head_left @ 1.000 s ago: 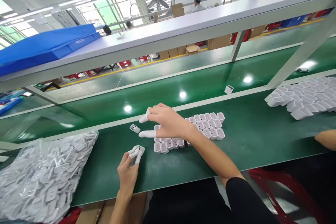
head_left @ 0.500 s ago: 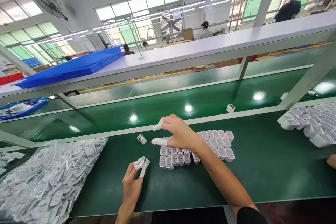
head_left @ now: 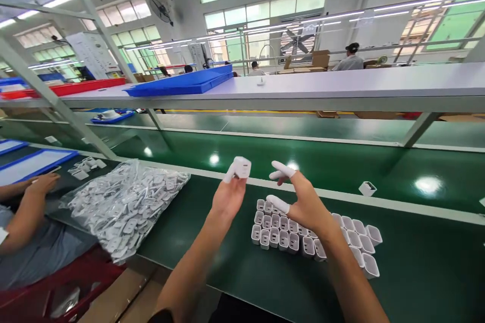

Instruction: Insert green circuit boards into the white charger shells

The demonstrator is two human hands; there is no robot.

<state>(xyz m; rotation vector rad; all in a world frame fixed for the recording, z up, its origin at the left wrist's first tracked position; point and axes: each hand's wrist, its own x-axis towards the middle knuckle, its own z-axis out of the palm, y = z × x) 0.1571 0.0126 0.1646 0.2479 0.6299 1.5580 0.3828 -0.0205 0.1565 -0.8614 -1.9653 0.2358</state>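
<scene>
My left hand [head_left: 229, 197] is raised over the green bench, its white-covered fingertips closed around a white plastic charger housing [head_left: 243, 167]. Two small slots show on the housing's face. To its right, my right hand [head_left: 303, 197] has its fingers and thumb spread, nothing between them; white covers sit on those fingertips too. Beneath and beside the right hand stand rows of similar open-topped white housings [head_left: 283, 240], partly hidden by that hand and forearm.
A clear bag of small white plastic parts [head_left: 129, 202] lies on the left. A lone housing [head_left: 367, 189] sits on the green belt [head_left: 197, 149] beyond the bench. At far left are another person's hands [head_left: 43, 182]. A shelf [head_left: 303, 88] with a blue tray [head_left: 185, 82] crosses above.
The view has swung left. My left hand has lifted from the bench with a housing in its fingers. My right hand stays open above the rows.
</scene>
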